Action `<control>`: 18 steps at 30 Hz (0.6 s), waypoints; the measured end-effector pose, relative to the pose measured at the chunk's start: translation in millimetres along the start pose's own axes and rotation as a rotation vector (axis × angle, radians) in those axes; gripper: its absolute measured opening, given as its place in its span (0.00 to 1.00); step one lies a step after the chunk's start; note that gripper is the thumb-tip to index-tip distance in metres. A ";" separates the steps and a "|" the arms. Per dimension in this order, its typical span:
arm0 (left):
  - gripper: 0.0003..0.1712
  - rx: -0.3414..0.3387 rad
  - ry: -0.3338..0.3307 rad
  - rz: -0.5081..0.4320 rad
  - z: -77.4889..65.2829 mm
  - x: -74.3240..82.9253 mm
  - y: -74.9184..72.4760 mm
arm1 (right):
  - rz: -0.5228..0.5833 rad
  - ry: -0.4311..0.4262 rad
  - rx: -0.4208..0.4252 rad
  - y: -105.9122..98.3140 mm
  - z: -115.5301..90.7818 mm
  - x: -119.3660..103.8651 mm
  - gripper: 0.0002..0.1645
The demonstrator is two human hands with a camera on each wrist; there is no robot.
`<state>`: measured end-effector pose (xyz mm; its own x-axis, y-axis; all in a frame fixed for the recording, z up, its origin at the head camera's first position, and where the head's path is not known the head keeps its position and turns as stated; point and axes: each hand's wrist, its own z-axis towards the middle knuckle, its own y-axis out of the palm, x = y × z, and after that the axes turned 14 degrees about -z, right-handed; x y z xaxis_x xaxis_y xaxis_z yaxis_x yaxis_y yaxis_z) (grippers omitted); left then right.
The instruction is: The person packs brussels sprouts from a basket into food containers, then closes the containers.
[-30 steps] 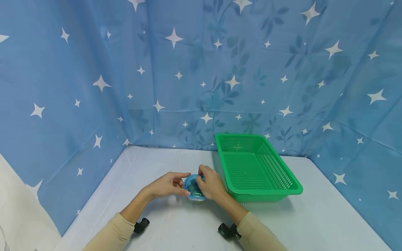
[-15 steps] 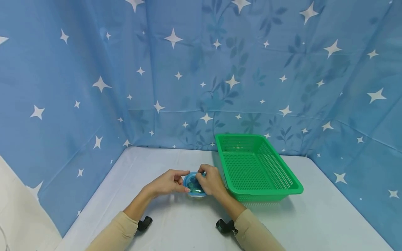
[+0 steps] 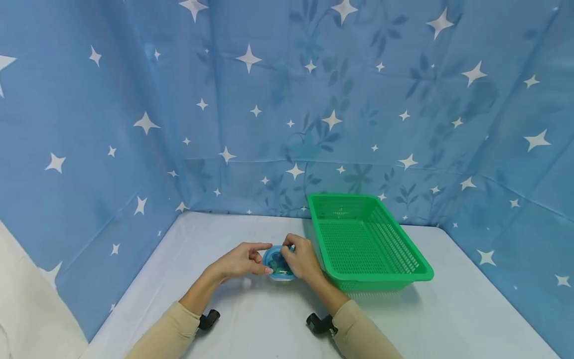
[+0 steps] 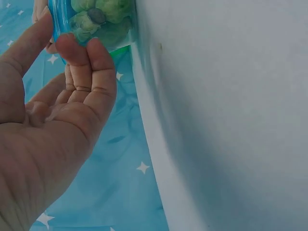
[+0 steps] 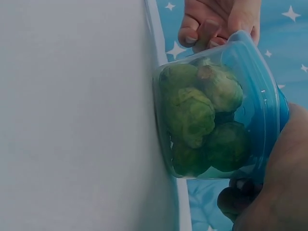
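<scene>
A small clear food container (image 5: 166, 144) with a blue lid (image 3: 267, 255) stands on the white table between both hands. Through its wall in the right wrist view, several green Brussels sprouts (image 5: 190, 113) show. My left hand (image 3: 244, 260) holds the left side, thumb and index finger spread along the lid's rim and the other fingers curled against the side. From the right, my right hand (image 3: 301, 258) reaches over the lid, its fingers bent down at the edge. In the right wrist view its palm covers part of the lid.
A green perforated plastic basket (image 3: 329, 254) stands just right of the right forearm. White cloth covers the table (image 3: 251, 319). Behind and along the sides hangs a blue curtain (image 3: 251, 124) with white stars. A black wrist camera (image 3: 319, 324) sits under each sleeve.
The container and both hands have shifted very slightly away from the body, and the forearms have drawn a little inward. The hold on the container looks the same.
</scene>
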<state>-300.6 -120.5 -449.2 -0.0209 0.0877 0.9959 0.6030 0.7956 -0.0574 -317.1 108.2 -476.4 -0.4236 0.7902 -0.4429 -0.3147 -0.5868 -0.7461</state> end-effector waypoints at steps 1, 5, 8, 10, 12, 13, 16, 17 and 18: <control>0.49 -0.005 0.000 0.005 1.0 -0.3 0.3 | 0.004 0.012 -0.007 0.0 -0.2 0.9 0.10; 0.49 -0.019 -0.004 0.024 1.8 1.8 2.2 | 0.008 0.046 -0.049 -2.9 -1.2 1.5 0.08; 0.49 -0.024 -0.005 0.055 -1.1 4.9 2.4 | 0.002 0.035 -0.089 -6.6 -2.0 -0.5 0.06; 0.48 -0.019 -0.011 0.085 -4.4 7.5 0.7 | -0.013 0.001 -0.120 -9.5 -3.1 -3.0 0.10; 0.48 0.011 -0.015 0.110 -6.8 8.6 -3.1 | -0.037 -0.045 -0.144 -12.4 -4.4 -6.7 0.16; 0.46 0.039 -0.014 0.124 -7.6 8.9 -5.4 | -0.051 -0.072 -0.153 -14.0 -5.2 -9.0 0.18; 0.42 0.145 0.030 0.153 -7.0 9.7 -11.6 | -0.093 -0.124 -0.175 -20.4 -7.6 -18.9 0.20; 0.40 0.186 0.051 0.168 -5.8 9.0 -13.1 | -0.105 -0.137 -0.182 -22.9 -8.8 -23.2 0.20; 0.39 0.224 0.074 0.185 -4.7 8.6 -14.0 | -0.122 -0.155 -0.191 -25.5 -10.1 -27.7 0.20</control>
<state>-305.4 -133.6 -439.5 0.1359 0.2057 0.9691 0.4000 0.8835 -0.2437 -288.7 103.0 -450.1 -0.5215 0.8082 -0.2735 -0.2113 -0.4329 -0.8763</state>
